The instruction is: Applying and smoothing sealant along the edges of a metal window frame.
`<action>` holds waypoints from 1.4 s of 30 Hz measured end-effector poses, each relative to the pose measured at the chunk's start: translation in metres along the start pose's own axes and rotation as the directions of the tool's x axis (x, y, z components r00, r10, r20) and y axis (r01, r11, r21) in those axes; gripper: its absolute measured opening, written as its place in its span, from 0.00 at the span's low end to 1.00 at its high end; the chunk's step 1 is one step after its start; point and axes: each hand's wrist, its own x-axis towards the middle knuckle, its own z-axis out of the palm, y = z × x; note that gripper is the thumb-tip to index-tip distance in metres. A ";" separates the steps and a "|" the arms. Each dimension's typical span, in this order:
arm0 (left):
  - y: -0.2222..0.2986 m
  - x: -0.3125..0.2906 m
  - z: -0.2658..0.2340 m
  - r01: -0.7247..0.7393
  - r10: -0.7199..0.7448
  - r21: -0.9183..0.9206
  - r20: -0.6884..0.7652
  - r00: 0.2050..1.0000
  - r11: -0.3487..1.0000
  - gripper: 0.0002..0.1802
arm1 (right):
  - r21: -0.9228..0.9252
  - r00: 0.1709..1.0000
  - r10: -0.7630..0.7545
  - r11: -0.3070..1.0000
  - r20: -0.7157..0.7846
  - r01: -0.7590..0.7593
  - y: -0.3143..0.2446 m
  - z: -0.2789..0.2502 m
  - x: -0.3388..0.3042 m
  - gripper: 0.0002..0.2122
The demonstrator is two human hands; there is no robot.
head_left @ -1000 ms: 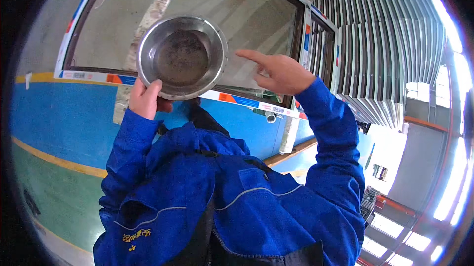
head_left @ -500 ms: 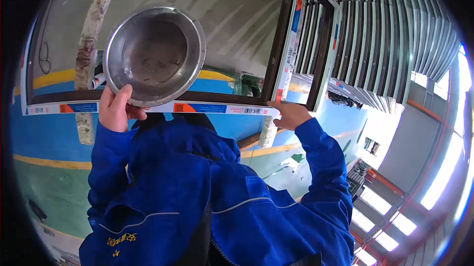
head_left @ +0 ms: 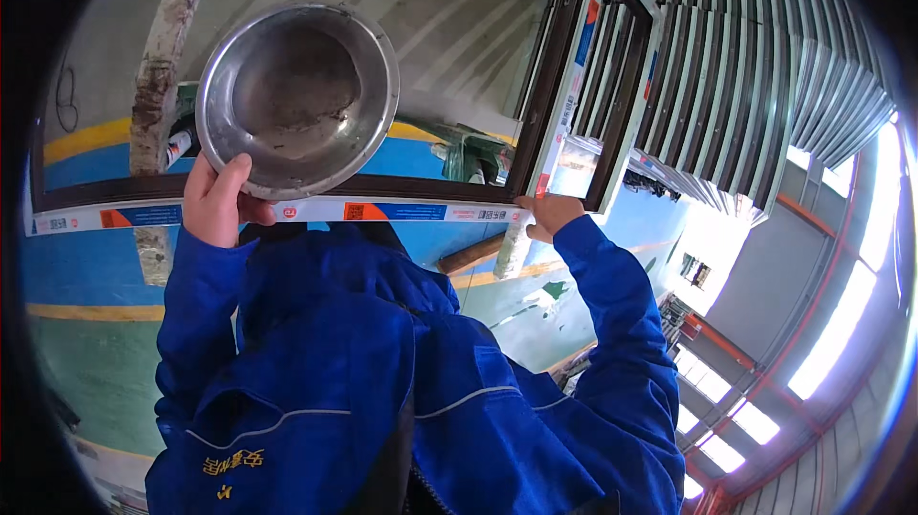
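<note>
My left hand [head_left: 218, 201] grips a round stainless steel bowl [head_left: 226, 123] by its near rim, thumb on top inside the edge. The bowl tilts toward me; its inside shows a dull dirty bottom and a few small dark bits. Below it lies a large dark window frame [head_left: 402, 188], with white printed protective film [head_left: 316, 210] along its near side. My right hand [head_left: 557, 217] is closed at the frame's near right corner, where the long bar meets the crossbar. Its index finger lies on the dark profile and the other fingers curl at the near edge; their undersides are hidden.
Wrapped supports [head_left: 158, 123] run beneath the frame at the left. A tall stack of long metal profiles [head_left: 708, 104] stands at the right, just past the frame's narrow section. A green and white bundle [head_left: 473, 159] shows through the frame. The floor [head_left: 86, 362] is blue and green.
The bowl and my left hand have shifted slightly left and up in view. My right hand has edged left along the frame corner, its fingers more curled. The whole view has turned slightly.
</note>
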 end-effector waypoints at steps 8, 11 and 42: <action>0.000 0.000 -0.010 0.016 -0.016 -0.016 0.014 1.000 1.000 0.16 | 0.163 0.998 0.010 0.987 -0.068 0.001 0.012 -0.005 -0.002 0.27; -0.001 0.003 -0.010 0.008 -0.008 -0.005 -0.001 1.000 1.000 0.16 | 0.150 0.996 -0.005 0.989 -0.092 0.019 0.012 -0.009 -0.002 0.28; -0.005 -0.001 -0.010 0.027 -0.029 -0.073 -0.016 0.999 0.997 0.16 | -0.145 0.999 -0.038 0.989 0.008 0.039 -0.001 0.010 0.027 0.29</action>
